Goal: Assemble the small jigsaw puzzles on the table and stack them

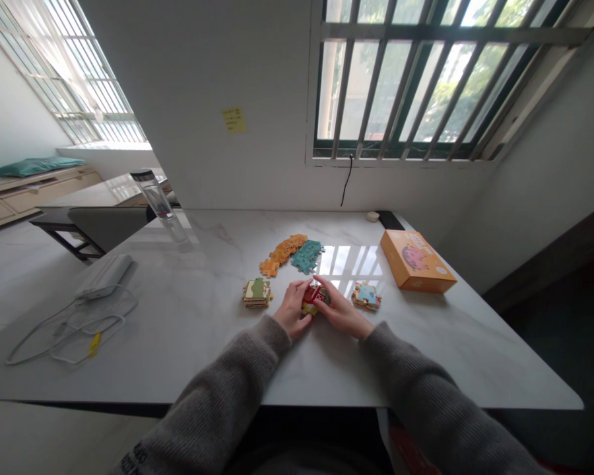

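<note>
Between my two hands is a small bunch of jigsaw puzzle pieces (315,295), red, green and yellow on top. My left hand (294,307) closes round its left side, and my right hand (342,309) grips it from the right with the thumb and fingers. How many pieces are in the bunch is hidden by my fingers. Left of my hands stands a stack of puzzle pieces (257,292) with a green and cream top. To the right lies another stack of puzzle pieces (366,295), light blue on top.
Fanned orange pieces (283,253) and teal pieces (307,256) lie beyond my hands. An orange box (418,261) sits at the right. A clear bottle (153,193) stands at the back left, and a white device (103,277) with a looped cable (74,330) lies left.
</note>
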### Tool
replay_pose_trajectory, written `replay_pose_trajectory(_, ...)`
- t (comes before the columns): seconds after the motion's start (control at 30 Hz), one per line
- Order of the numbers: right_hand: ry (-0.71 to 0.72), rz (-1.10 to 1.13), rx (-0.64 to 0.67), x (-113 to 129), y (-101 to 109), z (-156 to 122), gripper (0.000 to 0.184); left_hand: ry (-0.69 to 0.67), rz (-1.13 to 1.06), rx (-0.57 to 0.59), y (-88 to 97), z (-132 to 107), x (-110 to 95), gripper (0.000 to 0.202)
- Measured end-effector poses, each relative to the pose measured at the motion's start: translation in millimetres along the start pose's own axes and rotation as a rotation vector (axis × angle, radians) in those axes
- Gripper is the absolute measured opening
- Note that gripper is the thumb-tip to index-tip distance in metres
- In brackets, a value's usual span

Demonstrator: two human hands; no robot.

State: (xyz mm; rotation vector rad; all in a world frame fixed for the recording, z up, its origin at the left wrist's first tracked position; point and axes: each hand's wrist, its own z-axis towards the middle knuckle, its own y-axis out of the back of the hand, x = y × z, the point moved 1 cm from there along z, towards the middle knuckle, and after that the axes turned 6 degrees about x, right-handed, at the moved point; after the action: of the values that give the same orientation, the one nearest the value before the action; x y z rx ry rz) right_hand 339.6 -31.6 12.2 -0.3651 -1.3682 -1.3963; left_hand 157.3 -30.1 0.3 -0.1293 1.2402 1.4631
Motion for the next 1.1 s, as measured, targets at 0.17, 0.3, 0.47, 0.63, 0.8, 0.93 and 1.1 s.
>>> replay_pose_trajectory(0.17,0.076,0.048,0.037,12,1,-1,0.071,0.098,-0.142,-0.034,-0.8,-1,2,0.09)
replay_pose_trajectory(0.3,0.044,0.048,0.045,10,-8,2,0.077,0.134,-0.059,0.035,-6.8,1,5,0.085)
replay_pose_trajectory(0.47,0.035,0.082,0.011,5,-16,7,0.072,0.236,0.124,0.023,-9.3,4,-1,0.088)
replay_pose_trajectory(0.63,-0.039,0.003,-0.054,1,-11,7,0.053,0.22,0.072,0.023,-1.8,4,-8,0.074)
replay_pose_trajectory(0.8,-0.123,-0.339,-0.094,-1,-10,7,0.034,0.239,0.324,0.153,1.0,1,-9,0.078)
replay_pose_trajectory(0.93,-0.004,-0.355,-0.125,7,-1,4,0.042,0.243,0.397,0.201,1.9,1,-7,0.071)
replay_pose_trajectory(1.1,0.101,-0.344,0.022,18,19,-6,0.032,0.213,0.385,0.146,4.4,-1,-3,0.073)
